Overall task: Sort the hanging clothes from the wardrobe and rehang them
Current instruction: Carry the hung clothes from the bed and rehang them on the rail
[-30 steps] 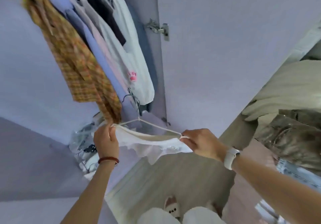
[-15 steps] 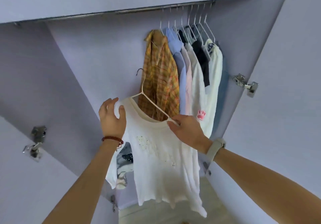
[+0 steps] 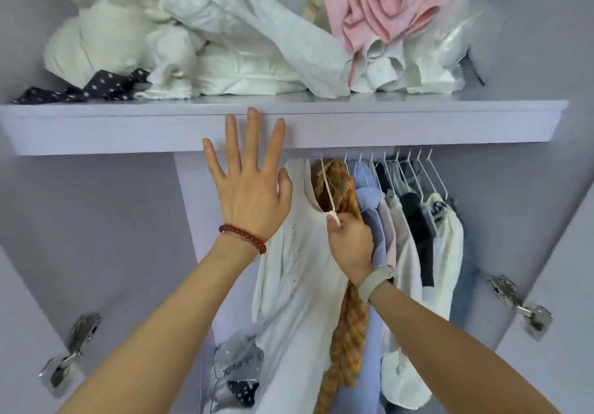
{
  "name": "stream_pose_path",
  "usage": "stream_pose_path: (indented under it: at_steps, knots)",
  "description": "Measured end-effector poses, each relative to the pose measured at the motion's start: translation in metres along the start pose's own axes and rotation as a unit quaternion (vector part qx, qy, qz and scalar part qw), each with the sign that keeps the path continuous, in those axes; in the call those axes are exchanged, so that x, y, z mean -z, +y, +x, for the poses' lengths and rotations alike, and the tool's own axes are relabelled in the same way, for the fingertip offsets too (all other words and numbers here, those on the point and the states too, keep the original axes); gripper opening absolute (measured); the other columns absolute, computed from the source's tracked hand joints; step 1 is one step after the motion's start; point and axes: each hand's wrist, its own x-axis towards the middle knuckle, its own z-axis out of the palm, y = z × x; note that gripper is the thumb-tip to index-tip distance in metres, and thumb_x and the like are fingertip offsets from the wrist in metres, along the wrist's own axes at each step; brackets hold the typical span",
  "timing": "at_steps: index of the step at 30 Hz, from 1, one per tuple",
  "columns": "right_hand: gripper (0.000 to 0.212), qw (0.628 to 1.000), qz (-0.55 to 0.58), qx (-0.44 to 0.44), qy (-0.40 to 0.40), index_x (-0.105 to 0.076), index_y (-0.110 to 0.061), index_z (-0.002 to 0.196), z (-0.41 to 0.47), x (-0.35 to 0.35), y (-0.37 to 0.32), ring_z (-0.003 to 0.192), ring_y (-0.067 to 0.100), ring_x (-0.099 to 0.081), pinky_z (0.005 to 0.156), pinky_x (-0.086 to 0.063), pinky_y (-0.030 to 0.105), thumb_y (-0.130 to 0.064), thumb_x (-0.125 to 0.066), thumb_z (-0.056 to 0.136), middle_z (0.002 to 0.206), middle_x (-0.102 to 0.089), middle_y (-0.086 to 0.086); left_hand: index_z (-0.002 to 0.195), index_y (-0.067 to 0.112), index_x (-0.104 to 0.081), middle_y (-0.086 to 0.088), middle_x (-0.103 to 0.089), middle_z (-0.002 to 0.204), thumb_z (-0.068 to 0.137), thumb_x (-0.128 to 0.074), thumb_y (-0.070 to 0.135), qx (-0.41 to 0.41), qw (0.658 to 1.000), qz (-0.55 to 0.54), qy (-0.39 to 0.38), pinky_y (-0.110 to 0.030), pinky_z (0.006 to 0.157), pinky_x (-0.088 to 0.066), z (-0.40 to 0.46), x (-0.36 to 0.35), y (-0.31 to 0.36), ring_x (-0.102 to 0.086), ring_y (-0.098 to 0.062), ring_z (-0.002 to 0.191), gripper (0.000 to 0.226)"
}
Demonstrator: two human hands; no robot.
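The white short-sleeved cotton T-shirt (image 3: 299, 272) hangs on a thin white wire hanger (image 3: 328, 188) at the centre of the frame, at the left end of the row of hung clothes, its hem reaching down toward the bottom edge. The right hand (image 3: 352, 243), just right of centre, pinches the lower end of the hanger's arm at the shirt's shoulder between curled fingers (image 3: 334, 221) and thumb; a pale band watch (image 3: 377, 282) sits on that wrist. The left hand (image 3: 250, 185), left of centre, is spread wide with its fingers straight and apart, holding nothing, raised in front of the lilac wardrobe shelf edge (image 3: 418, 124); whether the fingertips touch the edge cannot be told. A dark red bead bracelet (image 3: 242, 237) circles the left wrist. Just beside the T-shirt on its right hangs an orange-and-yellow plaid shirt (image 3: 347, 333), then a light blue shirt (image 3: 369, 201), pale pink, white and black garments, and a white top with a dark print (image 3: 445, 253), all on white wire hangers. On the shelf across the top of the frame lie crumpled white clothes (image 3: 225, 44), a pink garment (image 3: 379, 5) and a dark dotted cloth (image 3: 96, 87). Metal door hinges (image 3: 72, 349) show at lower left and lower right.
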Motion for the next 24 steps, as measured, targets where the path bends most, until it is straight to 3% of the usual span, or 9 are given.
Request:
stream_pose_path:
  at_steps: [4, 13, 19, 24]
  knots:
    - [0.036, 0.999, -0.037, -0.028, 0.007, -0.060, -0.004, 0.082, 0.037, -0.013, 0.004, 0.080, 0.037, -0.059, 0.058, -0.032, 0.029, -0.030, -0.040, 0.096, 0.082, -0.065, 0.018, 0.144, 0.023, -0.020, -0.011, -0.010, 0.150, 0.088, -0.044, 0.034, 0.007, 0.999, 0.029, -0.017, -0.062, 0.108, -0.007, 0.003, -0.028, -0.013, -0.006, -0.034, 0.138, 0.062]
    - [0.030, 0.991, -0.080, -0.095, -0.041, -0.057, 0.000, 0.103, 0.051, -0.021, 0.016, 0.099, 0.039, -0.057, 0.077, -0.047, 0.040, -0.025, -0.041, 0.095, 0.102, -0.064, 0.022, 0.144, 0.029, -0.018, -0.007, -0.012, 0.149, 0.091, -0.037, 0.046, -0.019, 0.996, 0.079, 0.030, -0.060, 0.106, -0.009, 0.004, -0.048, -0.026, -0.012, -0.034, 0.138, 0.059]
    - [0.042, 0.994, -0.048, -0.034, -0.091, -0.041, -0.008, 0.135, 0.024, -0.003, 0.016, 0.122, 0.031, -0.045, 0.099, -0.040, 0.035, -0.013, -0.044, 0.093, 0.130, -0.053, 0.015, 0.145, 0.027, -0.018, -0.010, -0.016, 0.151, 0.091, -0.039, 0.044, -0.012, 0.998, 0.058, 0.000, -0.059, 0.107, -0.007, 0.002, -0.039, -0.023, -0.007, -0.032, 0.138, 0.060]
    - [0.048, 0.995, -0.067, 0.042, -0.064, -0.033, -0.005, 0.140, -0.023, 0.039, 0.016, 0.128, 0.029, -0.037, 0.108, -0.029, 0.036, -0.011, -0.043, 0.093, 0.137, -0.043, 0.015, 0.146, 0.023, -0.019, -0.016, -0.014, 0.153, 0.085, -0.049, 0.030, 0.017, 0.997, 0.004, -0.070, -0.059, 0.108, -0.002, 0.000, -0.022, -0.013, -0.007, -0.039, 0.140, 0.069]
